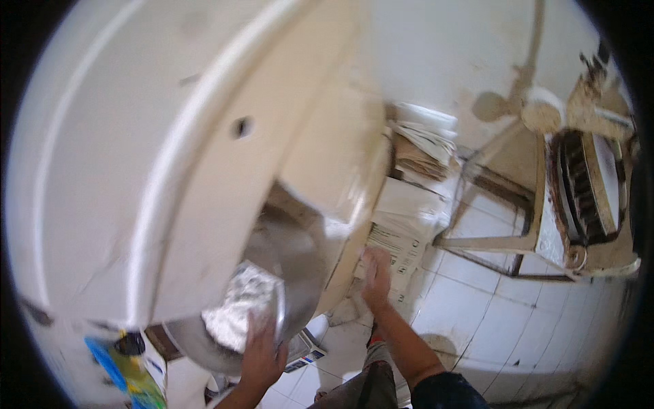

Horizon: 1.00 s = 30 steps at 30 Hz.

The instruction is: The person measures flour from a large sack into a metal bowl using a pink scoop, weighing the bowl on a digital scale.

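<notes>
A steel bowl [310, 245] sits under a big cream-coloured machine [211, 204]. Inside the bowl is a heap of white powder [238, 307] that looks like flour, in a container with a pale, shiny edge [280, 307]. My left hand [262, 351] grips the near side of this container, fingers over the powder and thumb apart. My right hand [377, 276], dusted pale, is held beside the machine's right side with its fingers stretched upward. Nothing shows in it, and whether it touches the machine I cannot tell.
A printed paper sack [398, 249] and folded sacks [426, 150] lie by the wall. On the right stands a worn metal frame [490, 242] with a ribbed part [589, 187]. A colourful plastic bag [129, 368] is at lower left. White tiles [463, 279] cover the floor.
</notes>
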Motion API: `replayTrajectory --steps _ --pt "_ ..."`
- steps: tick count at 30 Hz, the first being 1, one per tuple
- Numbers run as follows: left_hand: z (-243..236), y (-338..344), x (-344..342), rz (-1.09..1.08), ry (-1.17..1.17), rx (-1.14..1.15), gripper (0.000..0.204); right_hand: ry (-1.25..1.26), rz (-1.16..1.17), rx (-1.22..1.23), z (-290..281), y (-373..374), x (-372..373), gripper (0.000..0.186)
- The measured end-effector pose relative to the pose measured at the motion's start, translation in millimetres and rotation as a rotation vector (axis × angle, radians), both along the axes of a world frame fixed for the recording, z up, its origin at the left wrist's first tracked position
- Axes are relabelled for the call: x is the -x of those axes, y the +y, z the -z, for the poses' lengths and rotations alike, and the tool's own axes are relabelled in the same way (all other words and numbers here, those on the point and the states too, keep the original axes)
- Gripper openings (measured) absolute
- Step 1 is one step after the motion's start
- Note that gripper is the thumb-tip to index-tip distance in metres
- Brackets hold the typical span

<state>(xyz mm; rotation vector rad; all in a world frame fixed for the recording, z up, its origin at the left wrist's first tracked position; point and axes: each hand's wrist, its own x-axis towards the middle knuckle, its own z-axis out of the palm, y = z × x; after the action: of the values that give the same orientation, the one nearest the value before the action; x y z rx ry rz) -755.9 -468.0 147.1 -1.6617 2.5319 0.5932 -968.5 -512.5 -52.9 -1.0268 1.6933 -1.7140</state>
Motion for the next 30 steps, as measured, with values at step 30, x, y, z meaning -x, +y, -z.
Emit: replayTrajectory --steps 30 --pt "66 749 -489 -1.716 -0.484 -0.019 0.06 0.535 -1.247 0.032 -136 133 -544 0.045"
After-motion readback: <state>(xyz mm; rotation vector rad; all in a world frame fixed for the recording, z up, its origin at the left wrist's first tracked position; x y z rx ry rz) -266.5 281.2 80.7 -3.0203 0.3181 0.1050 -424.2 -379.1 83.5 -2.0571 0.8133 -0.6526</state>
